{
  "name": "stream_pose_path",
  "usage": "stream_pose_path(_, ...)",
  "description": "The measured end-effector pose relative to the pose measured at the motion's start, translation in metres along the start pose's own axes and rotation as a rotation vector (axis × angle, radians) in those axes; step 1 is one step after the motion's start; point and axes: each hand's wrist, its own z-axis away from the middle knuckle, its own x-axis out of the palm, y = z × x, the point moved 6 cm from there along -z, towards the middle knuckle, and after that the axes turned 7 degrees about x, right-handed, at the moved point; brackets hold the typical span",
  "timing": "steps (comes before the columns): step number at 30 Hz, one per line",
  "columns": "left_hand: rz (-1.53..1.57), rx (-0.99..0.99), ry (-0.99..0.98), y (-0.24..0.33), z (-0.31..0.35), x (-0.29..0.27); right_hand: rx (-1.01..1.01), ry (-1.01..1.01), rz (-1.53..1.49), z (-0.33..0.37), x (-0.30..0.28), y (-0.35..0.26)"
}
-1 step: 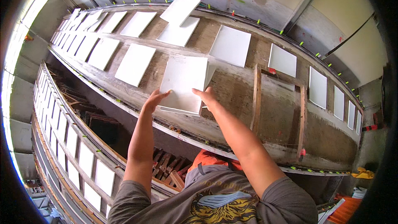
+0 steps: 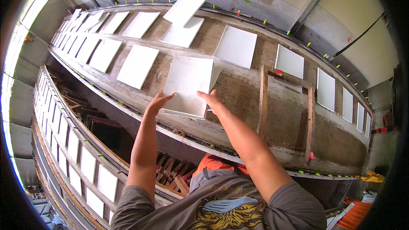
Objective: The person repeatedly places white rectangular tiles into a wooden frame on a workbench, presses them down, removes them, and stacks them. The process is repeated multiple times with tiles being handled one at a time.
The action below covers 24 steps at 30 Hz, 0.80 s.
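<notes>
Between my two hands is a small stack of white sheets (image 2: 187,85), its edges slightly fanned out at the right and at the bottom. My left hand (image 2: 162,101) grips the lower left edge, thumb on top. At the lower right edge, my right hand (image 2: 209,99) grips the stack with its thumb on the top sheet; the fingers beneath are hidden. The stack is over the long brown-stained table (image 2: 240,87); whether it touches the surface I cannot tell. To its left lies another white sheet (image 2: 138,67).
A wooden frame (image 2: 263,102) with see-through mesh lies on the table to the right. White sheets (image 2: 235,46) sit in rows along the table, one tilted sheet (image 2: 184,9) overlapping another. A second long table with sheets (image 2: 107,182) stands at lower left, beyond a dark gap.
</notes>
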Motion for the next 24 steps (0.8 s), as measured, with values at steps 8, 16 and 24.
stream_pose_path(8,-0.752,0.426,0.645,0.026,0.015,0.008,-0.182,0.282,0.158,0.028,-0.064,-0.006)
stream_pose_path(16,-0.183,0.462,0.055,0.066,0.124,0.271,-0.312,0.996,0.502,0.216,-0.403,0.05)
stream_pose_path(24,0.341,-0.047,-0.211,0.001,0.116,0.36,0.199,0.86,0.495,0.285,-0.558,0.206)
